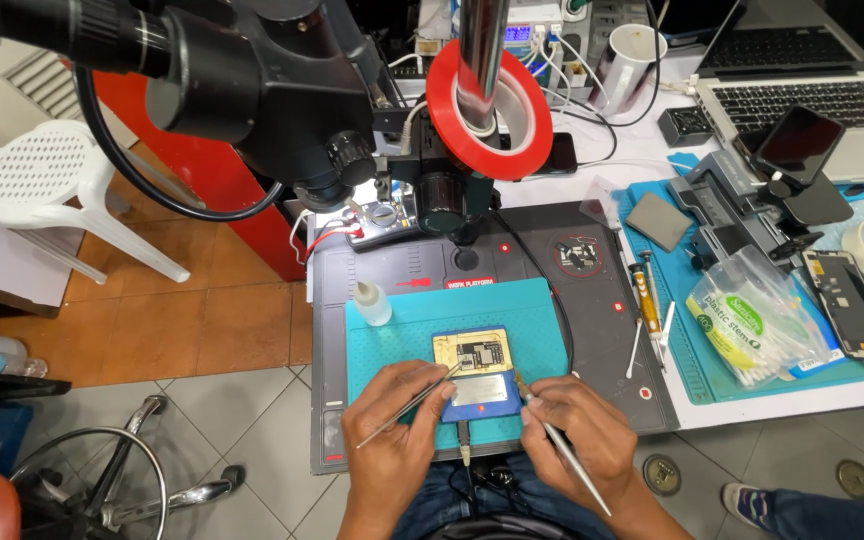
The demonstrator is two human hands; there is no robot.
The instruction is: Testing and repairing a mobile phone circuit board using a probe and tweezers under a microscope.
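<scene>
**Two Hands, Two Tools Over a Small Board**

While both hands hovered at the near edge of a teal mat [542, 330], the work sat between them: a blue heater [474, 382] carrying a gold-framed board [470, 352]. The left hand [397, 420] was clenched around tweezers [412, 405], whose tips pointed up and right and reached the heater's left side, at the lower edge of the board. The right hand [577, 430] pinched a slim probe [552, 440] like a pen; its tip lay at the heater's right edge, just beside the board, and its shaft ran back down over the wrist. Whether either tip touched the board could not be told.

A cable [464, 445] left the heater's near side toward the person's lap. On the mat's far left corner stood a small squeeze bottle [373, 303]. The mat lay on a dark grey platform [592, 300], beneath a black microscope [282, 90] whose post carried a roll of red tape [442, 100]. To the right, on a blue mat [692, 360], lay a bag of cotton swabs [757, 320], a yellow screwdriver [649, 305] and a bare phone screen [852, 305]. A laptop [812, 100] and a white cup [632, 55] stood farther back.
</scene>
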